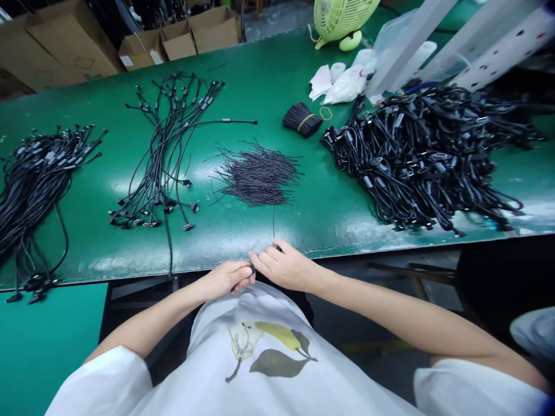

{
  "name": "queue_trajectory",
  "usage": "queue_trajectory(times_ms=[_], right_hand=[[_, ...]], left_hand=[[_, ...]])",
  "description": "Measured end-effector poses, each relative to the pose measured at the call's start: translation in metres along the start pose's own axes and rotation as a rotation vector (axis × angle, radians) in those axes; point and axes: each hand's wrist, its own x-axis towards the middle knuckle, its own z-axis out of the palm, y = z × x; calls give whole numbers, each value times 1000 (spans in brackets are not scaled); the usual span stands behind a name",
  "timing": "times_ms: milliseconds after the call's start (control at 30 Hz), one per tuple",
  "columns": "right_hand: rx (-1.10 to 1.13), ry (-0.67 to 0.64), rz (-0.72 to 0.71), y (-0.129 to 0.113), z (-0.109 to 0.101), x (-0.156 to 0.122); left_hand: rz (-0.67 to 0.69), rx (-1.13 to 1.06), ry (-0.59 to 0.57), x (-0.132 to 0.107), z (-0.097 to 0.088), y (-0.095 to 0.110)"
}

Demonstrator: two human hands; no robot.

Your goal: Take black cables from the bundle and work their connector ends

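My left hand (pixel 232 277) and my right hand (pixel 281 266) meet in front of my body at the table's front edge. Both are closed around a folded black cable (pixel 252 267), of which only a small part shows between the fingers. A thin black twist tie (pixel 274 222) points away from my right hand toward the table; whether the fingers pinch its end is hidden. Beyond the hands lies a loose pile of black twist ties (pixel 258 176). Left of it, black cables with connectors (pixel 162 156) are spread out lengthwise.
A larger cable bunch (pixel 34 179) lies far left. Bundled cables (pixel 425 162) are heaped at right. Behind the loose ties are a banded tie bundle (pixel 302 120) and rubber band (pixel 325 113). A green fan (pixel 342 20), white plastic bag (pixel 347 85) and cardboard boxes (pixel 186 37) stand farther back.
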Motion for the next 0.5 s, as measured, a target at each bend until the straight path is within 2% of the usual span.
queue_trajectory(times_ms=[100,133,200,267,367,433,500], right_hand=[[97,-135,44,-9,7,-3],[167,-174,79,-12,7,-3],[353,-261,176,-17,6,-2],[592,-364,284,-22,4,1],[955,-471,389,-24,6,4],[1101,-433,387,-16,9,4],[1105,-322,355,3,12,3]], left_hand=[[81,602,58,-7,2,0],[125,742,98,-9,2,-1],[214,882,169,-12,3,-5],[289,905,222,-13,3,-11],[351,826,228,-12,1,-19],[327,697,252,-8,-3,-22],[253,516,339,-3,-8,-23]])
